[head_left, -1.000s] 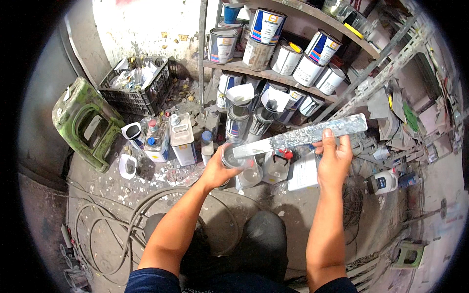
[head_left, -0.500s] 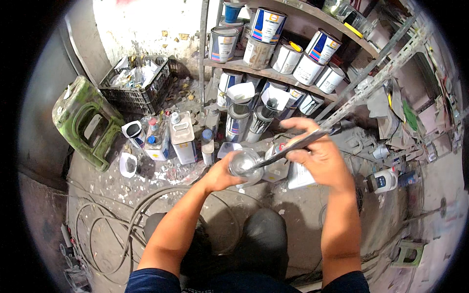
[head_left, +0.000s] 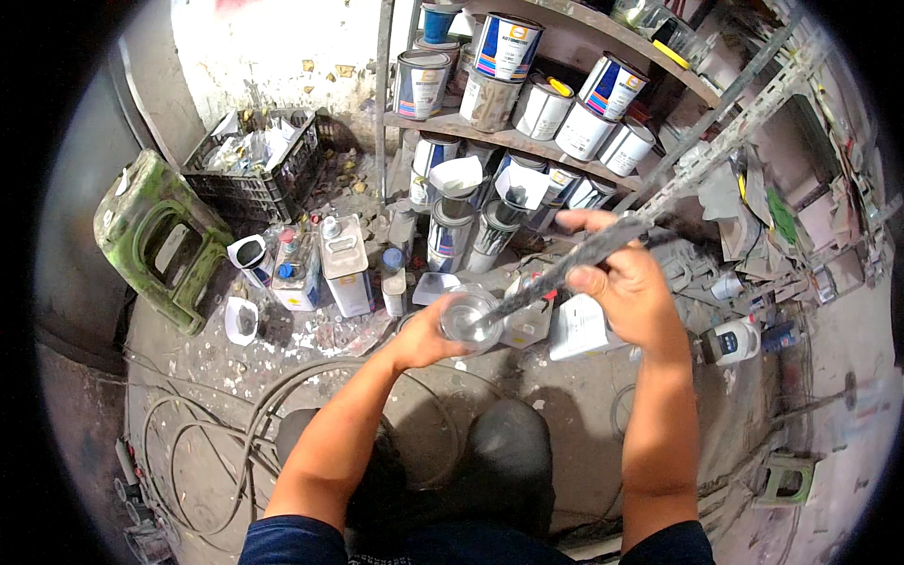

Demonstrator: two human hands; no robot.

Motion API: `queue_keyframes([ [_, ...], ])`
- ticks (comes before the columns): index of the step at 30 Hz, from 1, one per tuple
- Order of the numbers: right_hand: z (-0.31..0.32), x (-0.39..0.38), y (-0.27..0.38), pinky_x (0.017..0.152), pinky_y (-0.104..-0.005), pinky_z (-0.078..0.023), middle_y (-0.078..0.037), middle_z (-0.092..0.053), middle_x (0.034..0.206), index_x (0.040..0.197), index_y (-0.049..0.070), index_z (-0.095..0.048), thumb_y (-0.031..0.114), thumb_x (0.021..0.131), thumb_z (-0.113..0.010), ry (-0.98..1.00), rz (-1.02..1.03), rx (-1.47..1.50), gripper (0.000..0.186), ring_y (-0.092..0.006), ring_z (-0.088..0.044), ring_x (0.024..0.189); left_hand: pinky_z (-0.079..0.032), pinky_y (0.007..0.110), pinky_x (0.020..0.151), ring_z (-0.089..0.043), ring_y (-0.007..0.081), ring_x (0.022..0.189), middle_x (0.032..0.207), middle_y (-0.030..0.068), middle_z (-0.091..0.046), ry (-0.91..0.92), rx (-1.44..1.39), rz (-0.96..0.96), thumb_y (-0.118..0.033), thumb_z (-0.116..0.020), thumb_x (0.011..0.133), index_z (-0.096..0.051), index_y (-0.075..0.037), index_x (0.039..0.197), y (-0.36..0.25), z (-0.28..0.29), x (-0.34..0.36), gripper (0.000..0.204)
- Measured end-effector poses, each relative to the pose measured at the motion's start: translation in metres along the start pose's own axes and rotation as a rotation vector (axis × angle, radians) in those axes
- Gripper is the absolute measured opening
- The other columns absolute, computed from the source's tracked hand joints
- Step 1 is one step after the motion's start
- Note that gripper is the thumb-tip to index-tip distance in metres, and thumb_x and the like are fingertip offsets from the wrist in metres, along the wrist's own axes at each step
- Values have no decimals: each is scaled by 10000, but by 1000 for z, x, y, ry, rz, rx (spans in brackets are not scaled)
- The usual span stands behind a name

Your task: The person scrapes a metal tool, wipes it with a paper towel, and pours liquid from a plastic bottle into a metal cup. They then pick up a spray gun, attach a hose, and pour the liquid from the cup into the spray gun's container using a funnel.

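Cramped paint-store floor, spattered concrete, shelves of tins at the far side. Left hand (head_left: pixel 426 337) is curled round a small clear container (head_left: pixel 468 318), holding it by the near-left side just above the floor, centre of the scene. Right hand (head_left: pixel 629 294) is closed on a long flat stir stick (head_left: pixel 565 271) (paint-crusted, grey), gripping its far-right part.

Change: a second ago the stick lay level across both hands, above the container; now it tilts down to the left and its lower tip sits in or at the mouth of the container. Judged from that, stirring or scraping into the container is under way, not just handling the stick.

Counts: one container in hand, one stick. Outward, roughly four small bottles and jugs (head_left: pixel 344 265) stand on the floor left of the hands, one white jug (head_left: pixel 580 326) right of them. One green plastic stool (head_left: pixel 160 237) far left, one black crate (head_left: pixel 252 174) behind it. Paint tins (head_left: pixel 508 45) on the shelves: more than a dozen, exact number unclear. One cable (head_left: pixel 247 424) loops near left.
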State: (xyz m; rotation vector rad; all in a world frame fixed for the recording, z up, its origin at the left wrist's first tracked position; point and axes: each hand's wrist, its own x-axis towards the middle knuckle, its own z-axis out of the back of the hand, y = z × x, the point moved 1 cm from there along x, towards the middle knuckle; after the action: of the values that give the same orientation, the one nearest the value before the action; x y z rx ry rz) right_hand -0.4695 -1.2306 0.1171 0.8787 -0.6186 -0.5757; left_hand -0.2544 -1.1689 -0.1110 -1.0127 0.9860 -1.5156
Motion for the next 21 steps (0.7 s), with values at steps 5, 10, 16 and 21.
queue_keyframes([
  [5,-23,-1,-28,716,-279,-475,-78,-541,995,969,-22,-600,133,883,-630,-304,-49,-335,179,-121,-555,801,-363,337,1024,-478,250,1198,1281,161,-501,-49,-19,-47,-211,-806,645,-385,1,1335,-3,-1,3,836],
  [10,-50,-12,-35,686,-377,-448,-145,-562,926,896,0,-591,191,870,-622,-576,21,-315,195,-299,-554,769,-398,349,997,-518,283,1170,1253,178,-529,-122,-44,2,-233,-800,642,-402,-7,1318,6,-4,8,817],
  [16,-34,-1,-11,689,-366,-433,-117,-559,873,879,3,-594,194,864,-636,-609,10,-217,196,-272,-537,785,-391,347,1002,-516,278,1162,1230,166,-541,-191,46,7,-222,-796,641,-403,-9,1312,-3,3,7,807],
  [21,-45,-8,-52,659,-389,-428,-121,-537,844,851,-11,-586,200,847,-656,-583,-20,-321,222,-282,-526,727,-374,341,1014,-493,238,1175,1244,146,-521,-168,-22,-7,-205,-804,634,-398,-6,1316,-2,3,11,818],
])
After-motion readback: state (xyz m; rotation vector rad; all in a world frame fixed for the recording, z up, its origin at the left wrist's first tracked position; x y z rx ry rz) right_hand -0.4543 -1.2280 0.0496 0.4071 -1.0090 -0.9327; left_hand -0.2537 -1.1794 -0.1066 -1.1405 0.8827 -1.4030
